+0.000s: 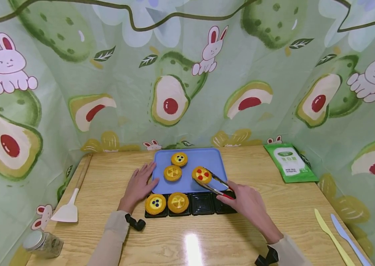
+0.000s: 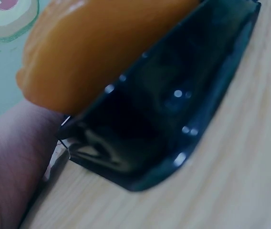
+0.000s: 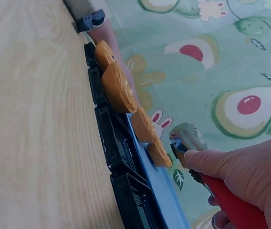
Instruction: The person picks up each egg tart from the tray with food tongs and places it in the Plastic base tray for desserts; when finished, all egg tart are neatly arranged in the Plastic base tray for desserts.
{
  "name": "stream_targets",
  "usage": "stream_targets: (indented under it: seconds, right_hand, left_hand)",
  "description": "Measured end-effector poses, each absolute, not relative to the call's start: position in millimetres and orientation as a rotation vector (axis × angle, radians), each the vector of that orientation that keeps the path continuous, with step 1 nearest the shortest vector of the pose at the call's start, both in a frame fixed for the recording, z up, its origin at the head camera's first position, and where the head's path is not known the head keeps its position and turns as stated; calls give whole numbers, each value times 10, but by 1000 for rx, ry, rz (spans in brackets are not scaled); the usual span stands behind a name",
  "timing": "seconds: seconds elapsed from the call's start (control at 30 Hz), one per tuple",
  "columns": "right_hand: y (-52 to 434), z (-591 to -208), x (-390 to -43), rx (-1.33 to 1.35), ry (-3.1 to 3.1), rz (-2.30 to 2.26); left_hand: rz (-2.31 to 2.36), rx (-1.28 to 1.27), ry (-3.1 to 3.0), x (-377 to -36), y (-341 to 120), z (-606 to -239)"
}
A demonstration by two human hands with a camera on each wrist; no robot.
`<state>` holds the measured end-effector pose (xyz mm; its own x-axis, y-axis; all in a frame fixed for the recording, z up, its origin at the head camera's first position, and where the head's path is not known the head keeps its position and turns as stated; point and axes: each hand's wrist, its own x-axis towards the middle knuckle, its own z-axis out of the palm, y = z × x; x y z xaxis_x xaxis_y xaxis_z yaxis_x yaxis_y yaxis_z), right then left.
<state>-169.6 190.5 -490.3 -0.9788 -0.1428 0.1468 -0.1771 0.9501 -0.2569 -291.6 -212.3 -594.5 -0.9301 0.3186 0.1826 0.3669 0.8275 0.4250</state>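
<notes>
My right hand (image 1: 248,201) grips red-handled metal tongs (image 1: 216,189), whose two arms lie on either side of an egg tart with red topping (image 1: 202,174) over the blue tray (image 1: 190,186). I cannot tell whether that tart is lifted. Also on the tray are a tart with dark blue dots (image 1: 179,159) and a tart with yellow wedges (image 1: 172,173). My left hand (image 1: 140,183) rests with extended fingers at the tray's left edge. A black four-section mold (image 1: 202,204) in front carries a blue-dotted tart (image 1: 155,204) and a yellow-wedge tart (image 1: 178,203) in its two left sections.
At the left lie a white spatula with a wooden handle (image 1: 67,212) and a glass jar with a metal lid (image 1: 43,244). A green and white packet (image 1: 290,162) lies at the back right, while a yellow knife (image 1: 333,236) and a blue knife (image 1: 349,238) lie front right.
</notes>
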Motion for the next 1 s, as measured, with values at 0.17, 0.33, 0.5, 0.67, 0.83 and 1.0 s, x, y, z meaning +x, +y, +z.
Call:
stream_targets:
  seconds: [0.17, 0.33, 0.5, 0.67, 0.83, 1.0]
  right_hand:
    - [1934, -4881, -1550, 226, -2995, 439]
    - [1977, -4877, -1412, 230, -3006, 443]
    - [2009, -4898, -1291, 257, -3018, 445]
    - [1998, -4952, -1207, 272, -3034, 449]
    - [1971, -5037, -1153, 263, -3041, 447]
    - [1937, -5096, -1135, 244, -3055, 432]
  left_hand:
    - [-701, -548, -2903, -2919, -2118, -5946]
    - [-690, -551, -2913, -2920, -2122, -5947]
    - [-701, -552, -2907, -2911, -2122, -5934]
    - [-707, -546, -2905, -2898, -2125, -5909]
    - [-701, -547, -2905, -2895, -2125, -5903]
    - [-704, -555, -2898, -2888, -2117, -5906]
